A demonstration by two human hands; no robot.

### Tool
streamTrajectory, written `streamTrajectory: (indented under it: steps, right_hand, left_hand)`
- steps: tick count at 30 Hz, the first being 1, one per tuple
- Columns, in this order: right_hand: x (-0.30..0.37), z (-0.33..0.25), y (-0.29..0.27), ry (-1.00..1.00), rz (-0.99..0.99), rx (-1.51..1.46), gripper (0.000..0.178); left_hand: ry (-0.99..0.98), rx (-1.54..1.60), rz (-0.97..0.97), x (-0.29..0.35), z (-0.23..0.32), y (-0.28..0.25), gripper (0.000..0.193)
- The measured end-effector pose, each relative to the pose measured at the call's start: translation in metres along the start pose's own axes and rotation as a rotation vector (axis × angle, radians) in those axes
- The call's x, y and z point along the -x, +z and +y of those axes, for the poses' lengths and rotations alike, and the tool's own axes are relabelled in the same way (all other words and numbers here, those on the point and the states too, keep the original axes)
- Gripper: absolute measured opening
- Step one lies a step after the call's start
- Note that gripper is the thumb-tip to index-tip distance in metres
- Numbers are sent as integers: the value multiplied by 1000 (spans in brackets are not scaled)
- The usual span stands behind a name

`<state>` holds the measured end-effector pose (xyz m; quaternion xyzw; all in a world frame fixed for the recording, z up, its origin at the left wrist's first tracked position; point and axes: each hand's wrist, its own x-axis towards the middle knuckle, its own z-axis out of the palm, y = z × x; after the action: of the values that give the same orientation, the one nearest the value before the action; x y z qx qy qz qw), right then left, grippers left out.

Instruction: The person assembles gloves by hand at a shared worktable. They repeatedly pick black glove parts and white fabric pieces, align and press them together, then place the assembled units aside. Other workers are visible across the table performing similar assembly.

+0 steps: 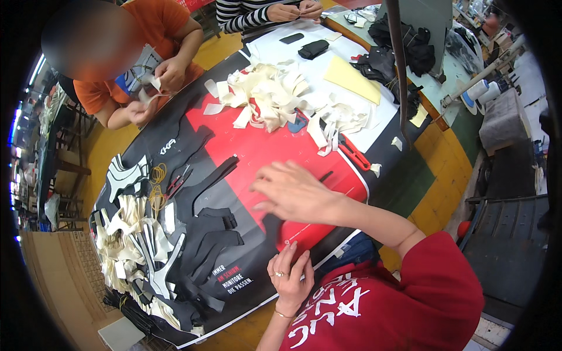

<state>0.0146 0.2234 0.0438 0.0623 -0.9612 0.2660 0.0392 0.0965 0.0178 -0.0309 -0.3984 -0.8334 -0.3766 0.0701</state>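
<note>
A curved black fabric piece (pixel 271 230) lies on the red part of the table sheet, partly hidden under my right hand. My right hand (pixel 295 192) is stretched over it with the fingers apart and slightly blurred. The tip of a thin black strip (pixel 326 175) shows just beyond that hand; I cannot tell if it belongs to the same piece. Close to the table's near edge, my left hand (pixel 290 274), with a ring on one finger, rests by the lower end of the black piece, fingers extended. Neither hand visibly grips anything.
Cream fabric strips (pixel 266 96) are heaped at the far side, near a red cutter (pixel 354 153) and a yellow sheet (pixel 351 79). Black cut pieces (pixel 213 248) and white-black pieces (pixel 126 175) lie leftward. A co-worker in orange (pixel 137 58) handles a pale strip opposite; another wears striped sleeves (pixel 252 14).
</note>
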Motion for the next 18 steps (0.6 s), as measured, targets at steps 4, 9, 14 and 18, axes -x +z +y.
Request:
streamTrajectory:
  steps: [4,9,14,18]
  right_hand:
    - [34,50,-12,132,213,279,34]
    - [44,110,-33,295,362,436,53]
    - [26,129,-33,187,347,449,42]
    - [23,123,-39,142,458,282,22]
  left_hand:
    - [-62,-103,-187,-19,8,6,51]
    - [-72,-246,-392,-39,1,7,63]
    - [-85,-216,-387,-36,-12,-9,60]
    - [-130,-208,-296,-30,-11,-16,55]
